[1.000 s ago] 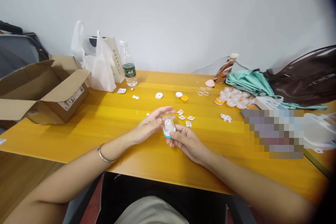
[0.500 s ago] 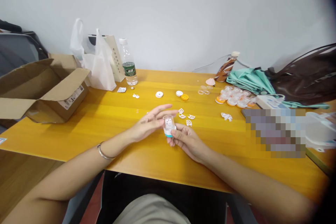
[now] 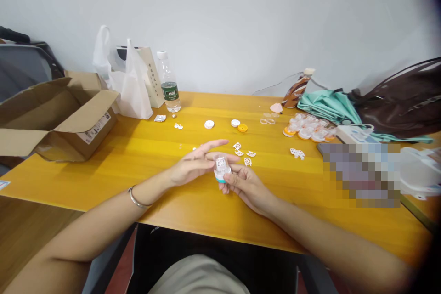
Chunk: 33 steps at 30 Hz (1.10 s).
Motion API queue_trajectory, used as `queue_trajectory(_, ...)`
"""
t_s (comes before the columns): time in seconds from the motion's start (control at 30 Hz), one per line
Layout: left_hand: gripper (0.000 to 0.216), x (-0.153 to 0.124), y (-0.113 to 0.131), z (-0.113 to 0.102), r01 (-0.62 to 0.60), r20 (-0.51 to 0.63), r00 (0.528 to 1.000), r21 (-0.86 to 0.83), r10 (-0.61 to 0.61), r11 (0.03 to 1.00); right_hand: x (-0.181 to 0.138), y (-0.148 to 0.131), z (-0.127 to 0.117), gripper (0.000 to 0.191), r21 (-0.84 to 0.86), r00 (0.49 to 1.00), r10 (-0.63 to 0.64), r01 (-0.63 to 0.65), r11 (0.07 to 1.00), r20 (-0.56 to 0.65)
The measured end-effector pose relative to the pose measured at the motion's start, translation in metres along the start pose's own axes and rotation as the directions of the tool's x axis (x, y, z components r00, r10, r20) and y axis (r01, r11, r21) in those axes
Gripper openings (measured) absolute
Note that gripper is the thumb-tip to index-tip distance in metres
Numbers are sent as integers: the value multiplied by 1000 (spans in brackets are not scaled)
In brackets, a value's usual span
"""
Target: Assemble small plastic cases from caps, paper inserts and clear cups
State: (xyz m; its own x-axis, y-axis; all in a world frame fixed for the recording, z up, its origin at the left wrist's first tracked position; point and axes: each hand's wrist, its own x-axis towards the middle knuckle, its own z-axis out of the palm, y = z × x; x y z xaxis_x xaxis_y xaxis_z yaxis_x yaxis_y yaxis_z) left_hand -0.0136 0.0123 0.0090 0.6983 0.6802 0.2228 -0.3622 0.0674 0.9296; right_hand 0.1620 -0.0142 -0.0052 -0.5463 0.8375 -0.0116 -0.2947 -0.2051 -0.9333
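- From the head view, the one view I have, the cup (image 3: 222,171) sits in my right grip (image 3: 246,186), above the near part of the counter (image 3: 155,193).
- My right grip is closed on the cup's lower part, thumb on the near side and fingers curled beneath and behind.
- My left grip (image 3: 196,164) is loosely open, fingers reaching out past the cup's far side, holding nothing that I can see; the thumb is at the rim's left side, whether touching or just short of it I cannot tell.
- So the cup lies between my two hands: to the left of my right palm, at the tips of my left fingers. The right hand is the nearer, being the one that has it.
- Its long axis stands close to upright, clear end up, with perhaps a slight lean.
- The cup itself looks small: see-through walls above, a white band below, a teal strip at the very bottom. A white cut-out pattern shows through the clear part.
- Just beyond my fingertips lie loose white wheel pieces (image 3: 248,161), apart from the cup.
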Motion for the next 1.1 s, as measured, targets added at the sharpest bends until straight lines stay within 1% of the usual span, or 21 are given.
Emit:
queue_trajectory(0.03,50,0,1,0,5,7,1000,-7,-4,1000,0,0,0,19,1,1000,1,-1,1000,-4)
queue_trajectory(0.13,48,-1,1,1,-91,-85,992,80,98,993,0,-1,1,21,-2,1000,10,-10,1000,-8)
queue_trajectory(0.17,48,-1,1,1,-94,-85,991,97,103,991,0,-1,1,22,-8,1000,10,-10,1000,0)
queue_trajectory(0.27,48,-1,0,2,-19,-6,1000,62,19,998,0,-1,1,21,-26,1000,6,-5,1000,19)
queue_trajectory(0.3,49,-1,-1,2,-14,-11,1000,65,15,998,0,-1,1,21,-28,1000,3,-2,1000,15)
queue_trajectory(0.4,51,0,-2,0,-95,-134,984,144,114,985,0,-2,1,20,-21,1000,-6,6,1000,-10)
queue_trajectory(0.43,51,0,-2,-1,-101,-150,981,151,123,983,0,-2,1,20,-16,1000,-8,8,1000,-13)
queue_trajectory(0.47,50,0,-2,-2,-86,-137,985,134,105,987,-1,-2,1,20,-9,1000,-10,10,1000,-11)
queue_trajectory(0.57,50,0,-1,-4,-2,-39,999,67,4,998,-1,-2,2,20,16,1000,-11,11,1000,-1)
queue_trajectory(0.6,51,0,-1,-4,-5,-37,999,70,8,998,0,-2,1,20,14,1000,-9,9,1000,-2)
queue_trajectory(0.7,52,0,-2,-4,-81,-101,990,121,94,989,0,-1,0,21,-23,1000,-9,8,1000,-8)
queue_trajectory(0.73,52,-1,-3,-3,-81,-99,991,116,92,990,0,-1,0,21,-33,1000,-11,11,999,-4)
queue_trajectory(0.83,56,-2,-1,-2,2,-12,1000,37,-1,999,0,-1,0,23,-37,1000,-20,20,999,3)
queue_trajectory(0.87,58,-2,0,-1,14,3,1000,22,-14,1000,0,-1,0,23,-38,1000,-20,20,999,-1)
queue_trajectory(0.97,63,-2,1,0,-54,-53,997,57,57,997,-1,-1,1,22,-49,1000,-14,14,999,-8)
queue_trajectory(1.0,63,-1,1,0,-56,-51,997,57,59,997,-1,-1,1,21,-51,1000,-15,15,999,-7)
queue_trajectory(1.1,58,-1,2,-1,33,36,999,-7,-33,999,-1,-1,1,23,-45,1000,-19,19,999,-1)
